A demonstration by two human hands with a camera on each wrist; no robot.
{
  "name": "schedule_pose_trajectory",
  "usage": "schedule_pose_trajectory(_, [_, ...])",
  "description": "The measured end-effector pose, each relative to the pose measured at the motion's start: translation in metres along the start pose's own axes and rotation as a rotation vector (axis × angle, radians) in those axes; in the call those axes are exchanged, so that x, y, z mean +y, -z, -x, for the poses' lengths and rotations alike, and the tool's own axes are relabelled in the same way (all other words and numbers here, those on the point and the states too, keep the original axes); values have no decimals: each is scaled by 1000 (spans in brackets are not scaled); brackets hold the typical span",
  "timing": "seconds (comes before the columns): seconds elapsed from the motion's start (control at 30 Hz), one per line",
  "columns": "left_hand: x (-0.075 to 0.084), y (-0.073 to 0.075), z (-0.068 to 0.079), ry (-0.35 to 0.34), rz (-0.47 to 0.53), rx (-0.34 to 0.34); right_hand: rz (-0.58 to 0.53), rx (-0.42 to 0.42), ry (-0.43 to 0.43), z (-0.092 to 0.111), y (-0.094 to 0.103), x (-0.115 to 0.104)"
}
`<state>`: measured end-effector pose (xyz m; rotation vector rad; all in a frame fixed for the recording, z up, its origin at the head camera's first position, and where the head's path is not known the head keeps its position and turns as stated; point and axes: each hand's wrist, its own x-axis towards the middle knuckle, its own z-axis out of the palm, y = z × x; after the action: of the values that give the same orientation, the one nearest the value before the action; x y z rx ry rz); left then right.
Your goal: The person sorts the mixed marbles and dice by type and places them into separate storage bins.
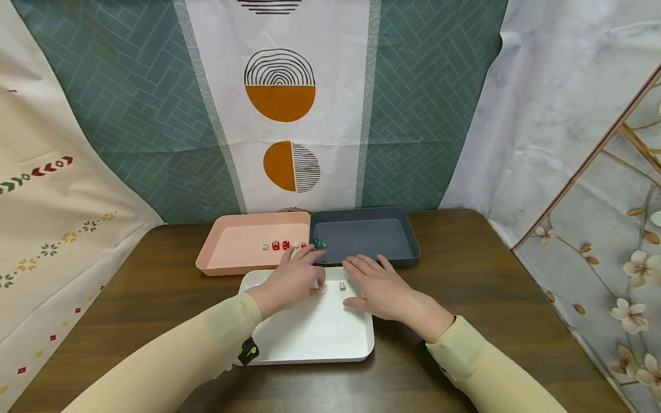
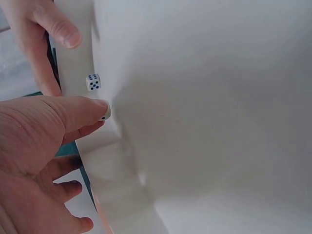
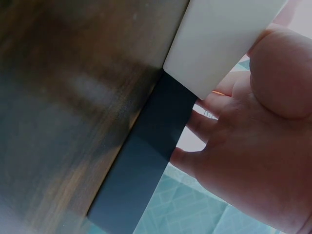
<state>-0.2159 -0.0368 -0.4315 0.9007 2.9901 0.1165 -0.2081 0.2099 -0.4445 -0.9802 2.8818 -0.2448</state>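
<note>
My left hand [image 1: 289, 282] reaches over the back of the white tray [image 1: 315, 338]. Its thumb and index finger pinch a small white die [image 2: 106, 115], mostly covered by the fingertips. The other fingers are spread apart. A second white die [image 1: 342, 285] with dark pips lies near the tray's back wall, between the two hands. My right hand [image 1: 386, 291] hovers palm down at the tray's back right corner, its fingers extended towards the dark blue tray [image 1: 366, 229]. In the right wrist view nothing shows in the right palm [image 3: 258, 136].
Behind the white tray stands a pink tray [image 1: 237, 235] with white dice and red dice [image 1: 276, 245] in a row. Green dice [image 1: 320, 244] cluster at the left end of the dark blue tray. Wooden tabletop [image 1: 454, 258] surrounds the trays, and a patterned curtain [image 1: 423, 103] hangs behind.
</note>
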Motion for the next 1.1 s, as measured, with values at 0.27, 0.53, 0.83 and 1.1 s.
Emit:
schedule_pose_trajectory(0.27, [-2, 6, 6, 6, 4, 28, -5, -11, -8, 0, -1, 0])
schedule_pose_trajectory(0.53, [-8, 16, 12, 49, 3, 30, -2, -7, -12, -1, -2, 0])
schedule_pose_trajectory(0.83, [-18, 25, 19, 58, 7, 78, -6, -11, -26, -2, -2, 0])
schedule_pose_trajectory(1.1, [-27, 28, 25, 63, 10, 111, -2, -10, -22, -2, -2, -1])
